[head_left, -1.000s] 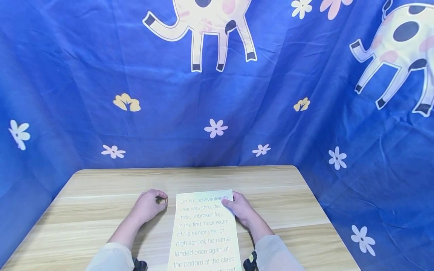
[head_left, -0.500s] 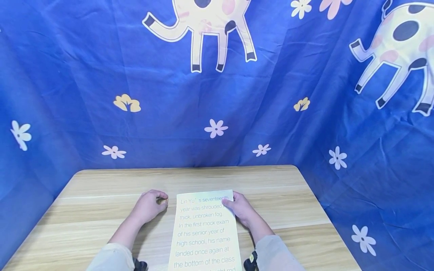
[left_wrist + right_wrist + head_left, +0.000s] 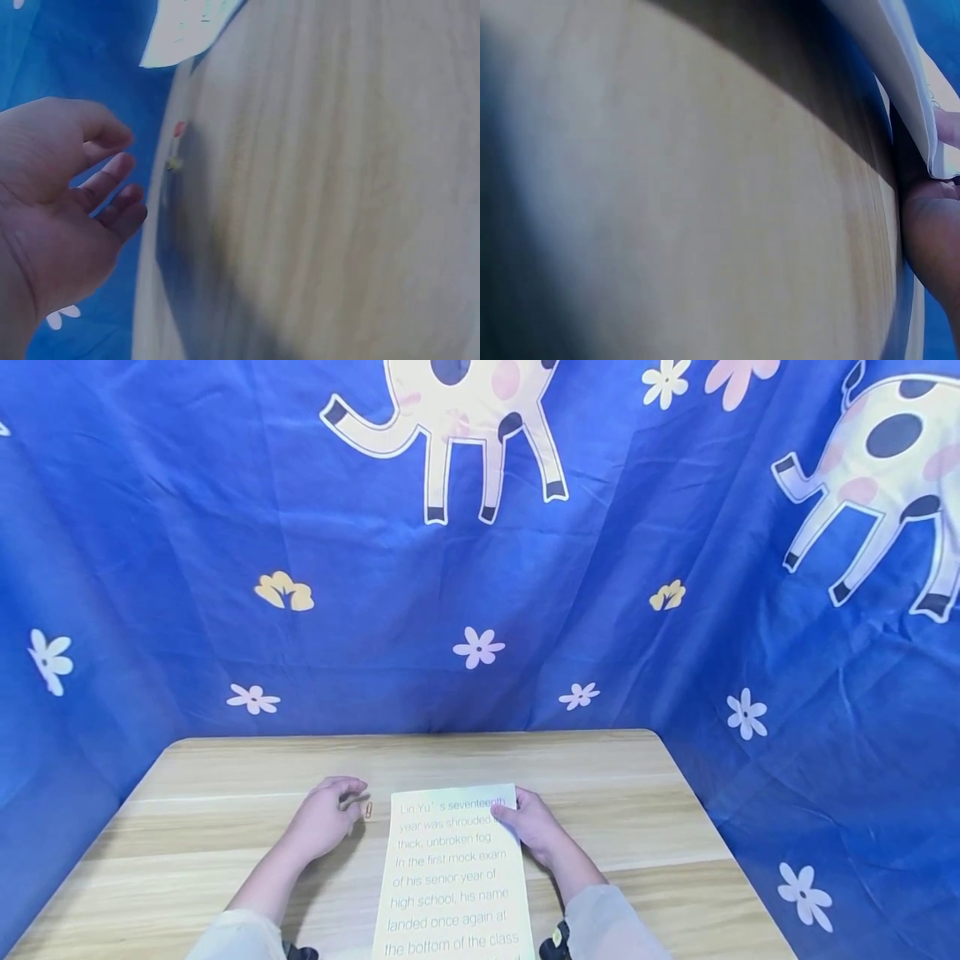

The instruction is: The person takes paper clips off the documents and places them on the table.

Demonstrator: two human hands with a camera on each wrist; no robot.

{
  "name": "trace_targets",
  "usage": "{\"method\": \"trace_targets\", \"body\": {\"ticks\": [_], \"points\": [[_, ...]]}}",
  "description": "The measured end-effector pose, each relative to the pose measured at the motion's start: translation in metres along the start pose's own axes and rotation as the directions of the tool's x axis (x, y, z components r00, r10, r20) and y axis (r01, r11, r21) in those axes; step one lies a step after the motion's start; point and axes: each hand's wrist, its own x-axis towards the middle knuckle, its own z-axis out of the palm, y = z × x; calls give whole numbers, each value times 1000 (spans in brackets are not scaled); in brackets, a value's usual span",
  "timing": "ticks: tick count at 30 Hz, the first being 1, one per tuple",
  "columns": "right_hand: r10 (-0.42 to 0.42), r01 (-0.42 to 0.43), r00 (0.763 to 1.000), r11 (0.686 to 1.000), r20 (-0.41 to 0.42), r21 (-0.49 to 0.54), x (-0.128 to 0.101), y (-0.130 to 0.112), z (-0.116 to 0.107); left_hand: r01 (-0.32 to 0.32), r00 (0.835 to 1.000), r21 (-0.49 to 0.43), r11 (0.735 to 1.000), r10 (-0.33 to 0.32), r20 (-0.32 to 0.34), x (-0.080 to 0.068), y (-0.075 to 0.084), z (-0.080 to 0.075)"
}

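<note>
My left hand [image 3: 322,820] is over the left part of the table, fingers loosely bent and nothing between them. Just right of its fingertips a small reddish paper clip [image 3: 368,810] lies on the wood. In the left wrist view the red clip [image 3: 179,129] shows beyond the fingers, with a small yellow piece [image 3: 174,163] near it. My right hand [image 3: 534,822] grips the top right corner of the printed sheets [image 3: 453,877], thumb on the text and fingers underneath. From the right wrist, the sheets' edge [image 3: 919,97] looks several layers thick; the fingers below are mostly hidden.
The light wooden table [image 3: 600,760] has rounded far corners. A blue curtain [image 3: 375,635] printed with animals and flowers hangs behind it and along both sides. The lower end of the sheets runs out of the head view.
My left fingertips have parted from the paper clip and drawn back slightly to the left, leaving it on the table. The right hand and the sheets have stayed put.
</note>
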Motion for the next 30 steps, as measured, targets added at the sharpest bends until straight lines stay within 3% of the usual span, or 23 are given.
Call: {"method": "trace_targets", "body": {"ticks": [11,22,26,30], "points": [[5,-5,999,1000,-37,1,-7,0,0,-70,996,33,997,71,-47,-22,1,-13],[-54,19,984,980,-168,-200,-1,-11,10,-71,995,63,995,75,-62,-43,-1,-24],[-84,6,971,944,-225,-329,7,-11,11,-71,995,64,995,75,-65,-46,-2,-23],[-148,-1,957,857,-248,-515,12,-12,16,-73,995,57,996,77,-64,-47,-1,-22]]}}
